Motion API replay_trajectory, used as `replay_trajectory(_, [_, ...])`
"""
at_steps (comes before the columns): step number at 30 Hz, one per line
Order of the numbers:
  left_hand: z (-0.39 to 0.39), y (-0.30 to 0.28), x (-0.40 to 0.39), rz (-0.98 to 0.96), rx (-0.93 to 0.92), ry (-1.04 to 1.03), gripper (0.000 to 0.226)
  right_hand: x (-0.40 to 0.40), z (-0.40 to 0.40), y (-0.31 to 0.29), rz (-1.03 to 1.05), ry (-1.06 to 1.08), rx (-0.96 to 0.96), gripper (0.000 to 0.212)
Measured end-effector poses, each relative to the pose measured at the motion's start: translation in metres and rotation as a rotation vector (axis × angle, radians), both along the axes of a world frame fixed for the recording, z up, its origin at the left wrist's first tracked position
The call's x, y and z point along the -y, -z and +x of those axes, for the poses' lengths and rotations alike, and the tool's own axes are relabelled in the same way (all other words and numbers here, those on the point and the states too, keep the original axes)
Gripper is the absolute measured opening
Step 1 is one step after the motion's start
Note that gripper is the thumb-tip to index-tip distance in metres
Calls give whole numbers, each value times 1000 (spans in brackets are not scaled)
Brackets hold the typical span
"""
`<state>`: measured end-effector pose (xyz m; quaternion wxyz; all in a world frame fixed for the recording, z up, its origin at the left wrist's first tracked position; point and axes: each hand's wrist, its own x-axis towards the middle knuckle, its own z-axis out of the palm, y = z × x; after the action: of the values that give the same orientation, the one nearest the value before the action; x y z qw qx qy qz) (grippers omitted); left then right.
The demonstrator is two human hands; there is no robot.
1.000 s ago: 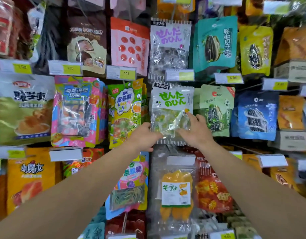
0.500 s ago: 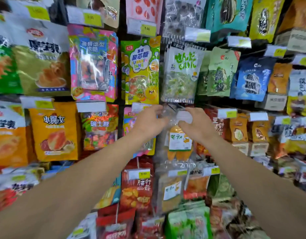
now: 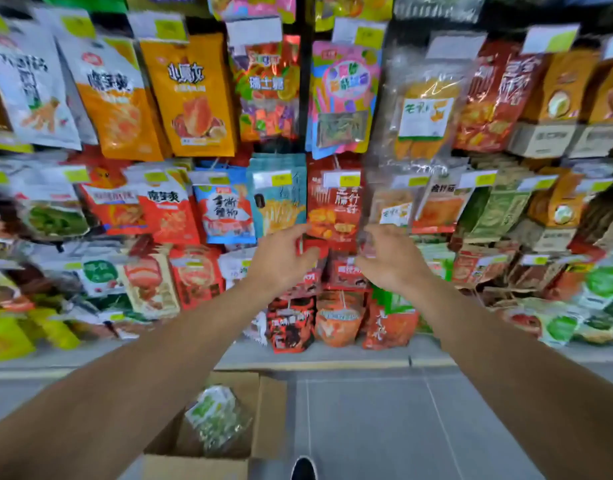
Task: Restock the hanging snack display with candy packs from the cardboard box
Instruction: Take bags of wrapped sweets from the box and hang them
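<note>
Head view, clear green-white candy packs (image 3: 213, 415) in cardboard box (image 3: 263, 410), both hands loose, empty.

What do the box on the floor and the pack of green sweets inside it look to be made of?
The box looks like plain brown cardboard, matt, with open flaps and raw-looking edges. The candy pack inside seems to be clear, glossy plastic film: green and white sweets show through it, with a printed label at the top. The picture is blurred, so finer detail cannot be told.

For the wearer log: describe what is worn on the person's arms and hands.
Nothing shows on them. The left hand and right hand are bare: no gloves, rings, watch or bands. Both forearms are uncovered right to the picture's edge, so no sleeve is in view.
</note>
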<state>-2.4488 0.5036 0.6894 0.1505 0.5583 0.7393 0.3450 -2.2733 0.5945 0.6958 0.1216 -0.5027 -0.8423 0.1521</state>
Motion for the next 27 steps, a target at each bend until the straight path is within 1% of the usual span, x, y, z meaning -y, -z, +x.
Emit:
replay_trajectory(3, [-19, 35, 44, -81, -23, -26, 48, 44, -13, 39, -98, -52, 26, 64])
replay_trajectory(5, [-35, 57, 70, -132, 9, -68, 48, 71, -26, 65, -137, -84, 46, 63])
replay_trajectory(8, [-57, 83, 99, -185, 7, -118, 49, 98, -49, 91, -170, -128, 47, 61])
replay_trajectory(13, [-119, 134, 142, -312, 92, -187, 50, 130, -117, 137, -263, -191, 106, 50])
replay_trajectory(17, [-177, 177, 159, -390, 182, -243, 50, 147, -174, 170, -347, -215, 170, 60])
replay_trajectory(21, [-254, 227, 167, -478, 311, -257, 52, 154, -252, 216, -447, -188, 258, 57])
replay_trajectory(24, [-298, 261, 167, -504, 389, -278, 56, 157, -296, 240, -518, -149, 320, 61])
replay_trajectory(27, [-339, 298, 164, -571, 396, -309, 48, 156, -339, 271, -589, -133, 336, 69])
